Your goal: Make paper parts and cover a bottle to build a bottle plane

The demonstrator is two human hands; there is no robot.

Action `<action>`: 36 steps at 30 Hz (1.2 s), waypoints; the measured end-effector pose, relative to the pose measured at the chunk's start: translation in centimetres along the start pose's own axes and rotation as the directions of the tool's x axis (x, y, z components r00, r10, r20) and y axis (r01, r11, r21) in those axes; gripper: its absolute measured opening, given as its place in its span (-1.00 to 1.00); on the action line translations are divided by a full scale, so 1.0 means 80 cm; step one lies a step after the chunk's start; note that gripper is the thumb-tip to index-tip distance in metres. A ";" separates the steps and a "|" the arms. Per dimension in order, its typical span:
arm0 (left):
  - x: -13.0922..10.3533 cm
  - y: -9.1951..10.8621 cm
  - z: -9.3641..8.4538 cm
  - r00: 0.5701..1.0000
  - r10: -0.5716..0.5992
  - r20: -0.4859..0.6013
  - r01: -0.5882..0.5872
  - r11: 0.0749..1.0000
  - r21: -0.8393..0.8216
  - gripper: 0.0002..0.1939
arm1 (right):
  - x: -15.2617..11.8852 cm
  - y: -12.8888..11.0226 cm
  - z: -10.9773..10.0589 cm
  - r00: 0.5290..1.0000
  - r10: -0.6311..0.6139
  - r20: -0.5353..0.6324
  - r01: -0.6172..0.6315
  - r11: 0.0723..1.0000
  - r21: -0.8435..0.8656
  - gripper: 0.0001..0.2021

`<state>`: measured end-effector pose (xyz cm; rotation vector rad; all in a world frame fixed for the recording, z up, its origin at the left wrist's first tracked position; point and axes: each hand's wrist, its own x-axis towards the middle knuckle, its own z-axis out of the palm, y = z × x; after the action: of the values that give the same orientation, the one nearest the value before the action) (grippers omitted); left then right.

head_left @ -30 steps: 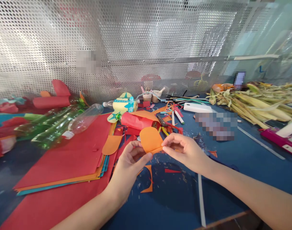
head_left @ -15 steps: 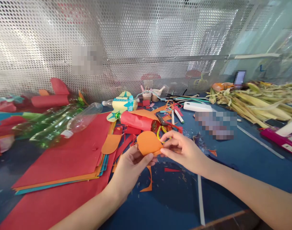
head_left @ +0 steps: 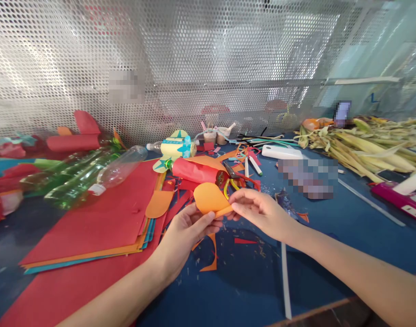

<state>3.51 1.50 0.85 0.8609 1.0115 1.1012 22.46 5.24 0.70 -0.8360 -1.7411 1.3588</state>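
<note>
Between my two hands is an orange paper cutout (head_left: 208, 198) with a rounded end and a folded strip along its lower edge. My left hand (head_left: 190, 227) pinches that lower edge, thumb in front. With thumb and fingertips, my right hand (head_left: 258, 210) grips the cutout's right corner at the fold. Just behind it lies a bottle wrapped in red paper (head_left: 196, 171), its green cap pointing left. A second rounded orange cutout (head_left: 160, 203) rests on the stack of red, orange and blue paper (head_left: 102, 218) to the left. Yellow-handled scissors (head_left: 232, 184) lie partly hidden behind my right hand.
Plastic bottles (head_left: 81, 177) lie at the left. A yellow-wrapped bottle (head_left: 175, 147), small cups (head_left: 223, 135), markers (head_left: 255, 163) and paper scraps (head_left: 213, 256) are spread about. Dried husks (head_left: 371, 141) and a magenta power strip (head_left: 402, 200) sit right. A perforated metal screen (head_left: 211, 54) stands behind.
The strip at the cutout's lower edge is folded up more visibly now. The cutout has tilted a little, and my right fingers have shifted slightly along the fold.
</note>
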 end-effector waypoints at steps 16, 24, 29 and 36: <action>-0.002 0.005 0.001 0.998 -0.062 0.030 0.064 0.995 -0.077 -0.77 | 0.000 0.001 -0.004 0.996 0.084 -0.031 -0.088 0.983 -0.158 -0.91; 0.000 0.005 -0.003 0.996 -0.070 0.063 0.070 0.998 0.003 -0.71 | 0.000 -0.001 -0.004 0.995 0.081 -0.055 -0.088 0.983 -0.160 -0.87; -0.002 0.003 -0.001 0.996 -0.062 0.060 0.060 0.998 0.023 -0.65 | -0.001 0.002 -0.002 0.999 0.025 -0.048 -0.034 0.982 -0.188 -0.88; -0.001 0.004 -0.004 0.998 -0.035 0.055 0.032 0.998 0.046 -0.69 | -0.002 0.002 -0.003 0.999 -0.018 -0.049 0.008 0.981 -0.192 -0.88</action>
<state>3.08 1.51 1.02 0.9034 1.0039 1.0237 22.71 5.27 0.52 -0.9536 -1.8552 1.1640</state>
